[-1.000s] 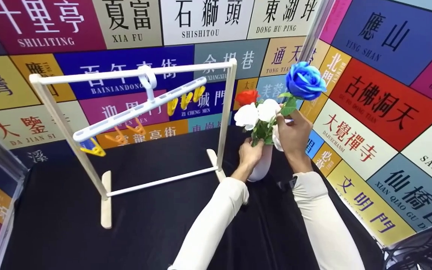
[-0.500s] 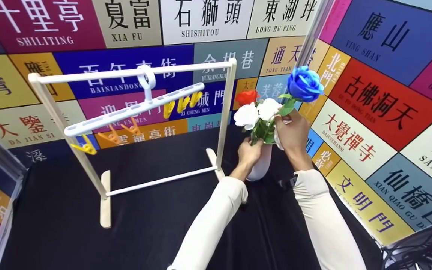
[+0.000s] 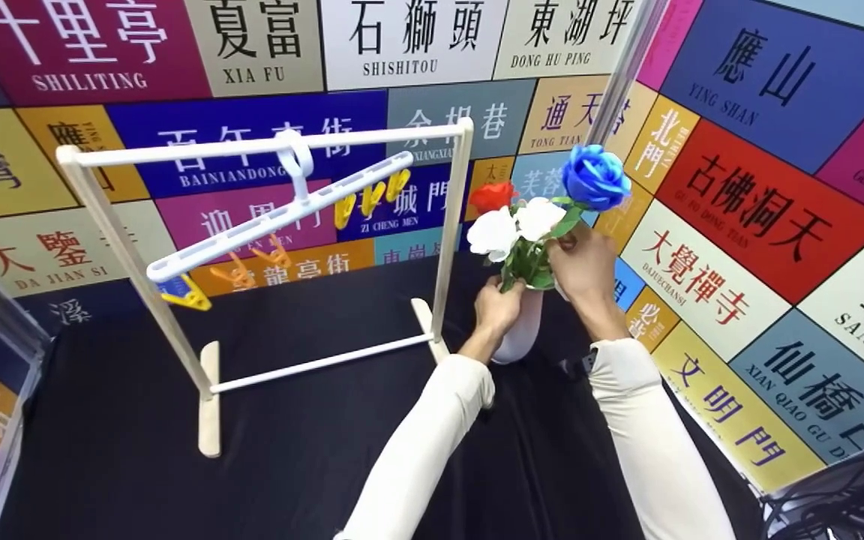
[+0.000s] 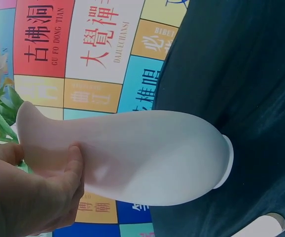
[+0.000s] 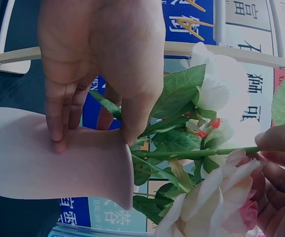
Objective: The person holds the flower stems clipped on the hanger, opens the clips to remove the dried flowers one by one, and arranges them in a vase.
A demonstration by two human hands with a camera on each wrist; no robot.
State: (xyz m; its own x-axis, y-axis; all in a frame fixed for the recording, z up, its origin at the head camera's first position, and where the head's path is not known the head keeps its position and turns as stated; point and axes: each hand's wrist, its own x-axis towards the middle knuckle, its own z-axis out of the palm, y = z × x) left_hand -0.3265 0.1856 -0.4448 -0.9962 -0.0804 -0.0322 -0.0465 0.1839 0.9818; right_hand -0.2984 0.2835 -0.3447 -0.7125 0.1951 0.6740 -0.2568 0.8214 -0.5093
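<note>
My left hand [image 3: 498,306] grips the neck of a pale pinkish vase [image 3: 520,337], which stands upright on the black cloth. In the left wrist view, fingers lie against the vase wall [image 4: 147,153] just below its flared rim. My right hand [image 3: 586,262] pinches the green stem [image 5: 182,154] of a blue rose [image 3: 595,178] below its bloom. The right wrist view shows that stem running into the vase mouth among leaves. White roses [image 3: 492,234] and a red flower [image 3: 493,196] stand in the vase. A pale pink rose [image 5: 221,202] is close beside the right fingers.
A wooden rack [image 3: 443,240] stands left of the vase. From its top bar hangs a light blue hanger [image 3: 274,217] with yellow clothespins [image 3: 372,199] and orange clothespins [image 3: 252,262]. Printed panels [image 3: 732,195] rise behind and to the right. Dark cables [image 3: 844,495] lie at the lower right.
The blue rose has come down and slightly left, with my right hand lowering along with it. My left hand keeps its hold on the vase. The hanger sways a little.
</note>
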